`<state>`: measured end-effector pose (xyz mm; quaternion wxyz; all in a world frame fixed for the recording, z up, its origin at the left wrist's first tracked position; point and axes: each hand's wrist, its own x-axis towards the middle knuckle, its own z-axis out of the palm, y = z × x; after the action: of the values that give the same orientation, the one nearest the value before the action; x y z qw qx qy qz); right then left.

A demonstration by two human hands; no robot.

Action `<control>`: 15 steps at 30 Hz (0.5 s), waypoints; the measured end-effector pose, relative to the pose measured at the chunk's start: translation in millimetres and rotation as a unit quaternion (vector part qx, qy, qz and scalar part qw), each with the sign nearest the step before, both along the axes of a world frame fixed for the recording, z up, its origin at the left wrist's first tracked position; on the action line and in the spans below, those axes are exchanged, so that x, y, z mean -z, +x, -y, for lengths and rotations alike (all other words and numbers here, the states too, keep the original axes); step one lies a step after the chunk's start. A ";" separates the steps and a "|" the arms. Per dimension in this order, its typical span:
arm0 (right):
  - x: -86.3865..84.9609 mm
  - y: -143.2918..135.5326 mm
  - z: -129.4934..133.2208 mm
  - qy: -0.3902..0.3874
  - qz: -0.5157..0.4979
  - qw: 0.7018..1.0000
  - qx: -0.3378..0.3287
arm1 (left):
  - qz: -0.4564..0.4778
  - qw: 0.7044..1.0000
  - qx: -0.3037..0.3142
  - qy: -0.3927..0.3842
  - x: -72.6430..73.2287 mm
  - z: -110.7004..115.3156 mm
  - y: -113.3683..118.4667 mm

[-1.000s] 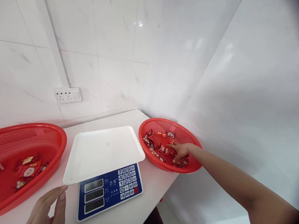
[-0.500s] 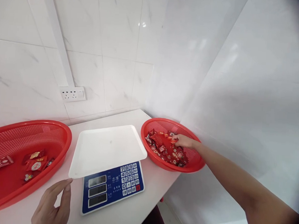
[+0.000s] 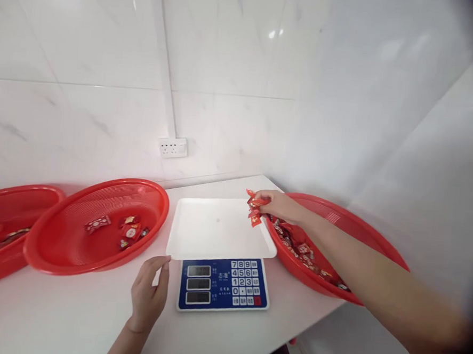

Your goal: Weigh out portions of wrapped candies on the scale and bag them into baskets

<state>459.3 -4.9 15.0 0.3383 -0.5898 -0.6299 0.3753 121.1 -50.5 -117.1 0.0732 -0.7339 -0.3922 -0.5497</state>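
Red packets (image 3: 255, 218) are pinched in R hand (image 3: 278, 205), over far R corner of white tray (image 3: 217, 234) on scale (image 3: 224, 284). L hand (image 3: 149, 286) is w/ fingertips at tray's near L corner; cannot tell if gripping.

The held sweets (image 3: 253, 218) are red with gold print, and all three baskets (image 3: 314, 281) are plain red. The scale (image 3: 221, 306) has a white tray (image 3: 222, 230) and a deep blue panel (image 3: 221, 287) with grey displays (image 3: 198, 284), white keys (image 3: 242, 282) and one red key (image 3: 257, 301). The surface (image 3: 210, 341) is white; the wall (image 3: 227, 128) is white with grey veins.
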 end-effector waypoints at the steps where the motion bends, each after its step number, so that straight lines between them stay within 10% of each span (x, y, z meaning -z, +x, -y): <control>1: 2.0 -15.8 -6.9 -0.006 0.025 0.999 -0.031 | 0.000 1.000 -0.002 -0.004 0.1 -0.2 -0.4; 7: 15.2 -72.1 -32.6 -0.026 0.122 0.987 -0.097 | 0.017 1.000 -0.012 -0.014 1.0 -2.5 -4.3; 15: 15.5 -64.3 -27.0 -0.046 0.122 0.987 -0.091 | 0.028 0.999 -0.010 -0.032 -1.5 -0.7 -3.8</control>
<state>395.0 22.1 -0.5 0.1961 -0.5861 -0.6998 0.3584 117.3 -49.8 -115.6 0.0443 -0.7158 -0.4191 -0.5568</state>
